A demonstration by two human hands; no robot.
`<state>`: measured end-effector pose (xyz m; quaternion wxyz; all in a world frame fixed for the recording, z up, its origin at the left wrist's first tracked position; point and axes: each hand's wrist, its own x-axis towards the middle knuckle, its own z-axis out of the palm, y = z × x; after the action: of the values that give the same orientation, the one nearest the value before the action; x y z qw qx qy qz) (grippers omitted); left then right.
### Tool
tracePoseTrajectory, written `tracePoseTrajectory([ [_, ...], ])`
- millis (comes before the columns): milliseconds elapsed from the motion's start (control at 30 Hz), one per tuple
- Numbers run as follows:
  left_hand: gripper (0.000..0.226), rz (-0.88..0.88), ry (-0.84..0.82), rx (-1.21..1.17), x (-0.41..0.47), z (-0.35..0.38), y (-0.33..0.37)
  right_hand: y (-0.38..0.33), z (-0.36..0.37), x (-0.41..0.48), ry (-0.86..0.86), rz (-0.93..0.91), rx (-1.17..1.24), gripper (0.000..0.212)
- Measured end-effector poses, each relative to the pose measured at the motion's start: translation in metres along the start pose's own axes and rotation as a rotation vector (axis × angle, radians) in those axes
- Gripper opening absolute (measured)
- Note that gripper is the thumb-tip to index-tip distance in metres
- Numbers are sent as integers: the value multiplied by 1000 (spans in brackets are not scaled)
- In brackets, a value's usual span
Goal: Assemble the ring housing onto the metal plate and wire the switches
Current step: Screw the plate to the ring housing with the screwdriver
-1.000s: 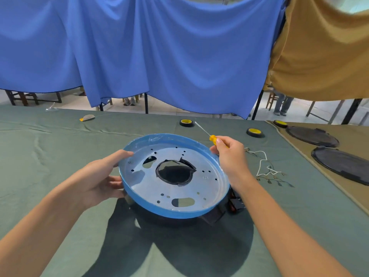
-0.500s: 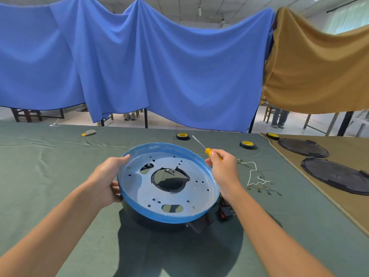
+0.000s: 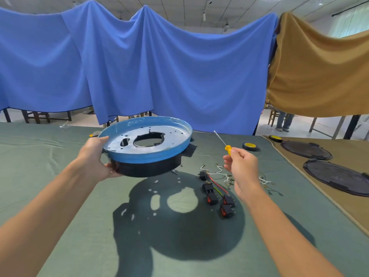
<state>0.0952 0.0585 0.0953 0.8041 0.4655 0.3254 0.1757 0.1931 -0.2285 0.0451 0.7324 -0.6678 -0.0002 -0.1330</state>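
Both hands are occupied. By the left hand [image 3: 95,156] the left edge of the assembly is gripped, with the thumb laid over the blue rim of the metal plate [image 3: 145,141] and the fingers curled beneath the black ring housing [image 3: 147,167]. The plate is seated on top of the housing, and the pair is held tilted and clear of the green cloth [image 3: 50,196], on which a round shadow [image 3: 179,226] is cast below it.

By the right hand [image 3: 241,164] a screwdriver [image 3: 224,143] is pinched at its yellow handle between thumb and fingertips, with the thin shaft pointed up and to the left. This hand is held to the right of the assembly and well apart from it.

Five black switches [image 3: 212,197] with red rockers are laid on the cloth between the two forearms, nearer the right one and below the right hand. Red, green and white wires [image 3: 216,183] are spread among them and just behind the right wrist.

Two yellow-and-black tape rolls [image 3: 249,145] are seen further back on the right. Two black discs [image 3: 337,176] are laid on a brown cloth [image 3: 349,206] at the right edge. A blue curtain [image 3: 159,66] is hung behind the table.
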Motion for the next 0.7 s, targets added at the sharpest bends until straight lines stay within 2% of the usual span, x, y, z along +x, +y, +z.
tracePoseTrajectory([
  [133,23,2,30,-102,3,0,-6,14,5,-14,-97,72,-46,10],
  [200,24,78,97,-132,5,1,-11,27,11,-25,-140,26,-239,7],
  [267,21,189,212,-148,7,1,-16,42,18,-36,-170,-106,-548,6],
  [333,8,307,312,-115,9,-1,-18,54,23,-47,-195,-280,-846,11],
  [433,19,475,391,56,12,-9,-23,65,30,-54,-243,-565,-1210,12],
  [567,31,684,385,209,16,-21,-32,66,37,-56,-345,-596,-1382,17],
  [700,44,792,435,271,19,-31,-31,59,47,-52,-344,-662,-1465,21],
])
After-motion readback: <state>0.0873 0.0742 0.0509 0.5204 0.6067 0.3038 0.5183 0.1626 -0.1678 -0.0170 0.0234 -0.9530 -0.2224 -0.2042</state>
